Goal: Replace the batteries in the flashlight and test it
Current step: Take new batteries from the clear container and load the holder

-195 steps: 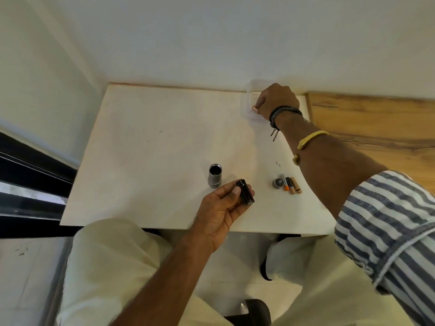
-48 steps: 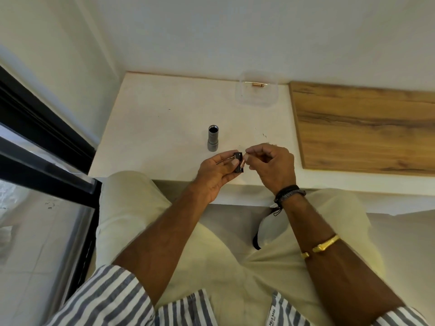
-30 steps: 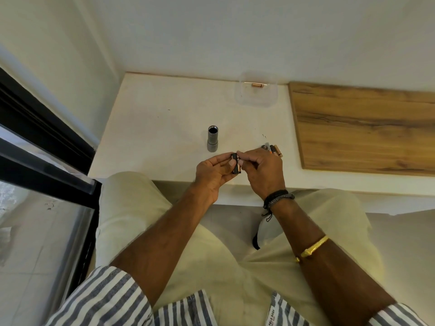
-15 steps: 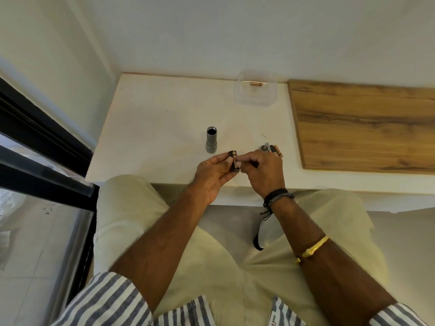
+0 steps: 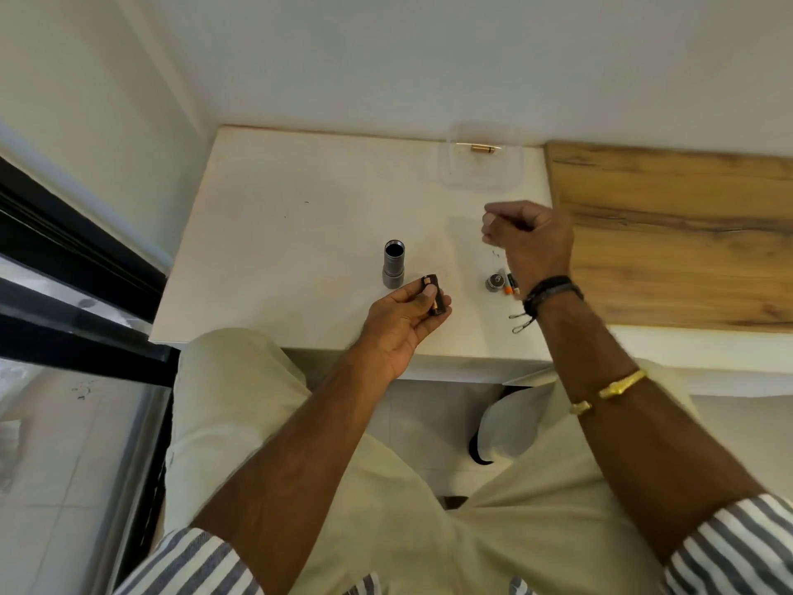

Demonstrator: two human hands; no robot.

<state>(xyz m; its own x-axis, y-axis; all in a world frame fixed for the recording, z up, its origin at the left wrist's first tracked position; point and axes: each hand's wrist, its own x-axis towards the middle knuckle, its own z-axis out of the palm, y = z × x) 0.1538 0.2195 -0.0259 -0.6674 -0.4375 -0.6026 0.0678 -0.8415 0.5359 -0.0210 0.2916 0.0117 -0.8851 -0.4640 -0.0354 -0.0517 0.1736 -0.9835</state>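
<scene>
My left hand point(image 5: 401, 322) grips a small black battery holder point(image 5: 433, 299) with a copper-topped battery showing in it, just above the white table's front edge. The grey flashlight body point(image 5: 393, 269) stands upright on the table, open end up, right behind that hand. My right hand point(image 5: 530, 240) hovers over the table further back and to the right, fingers curled with nothing visible in them. The flashlight's tail cap point(image 5: 494, 282) and a couple of loose batteries point(image 5: 510, 288) lie below my right wrist.
A clear plastic container point(image 5: 480, 173) sits at the table's back edge against the wall, with one copper battery point(image 5: 480, 149) inside. A wooden board point(image 5: 678, 234) adjoins the white table point(image 5: 279, 234) on the right. A dark window frame runs along the left.
My right hand has left the battery holder and moved up and back toward the clear container. My left hand still holds the holder, now with a battery seated in it.
</scene>
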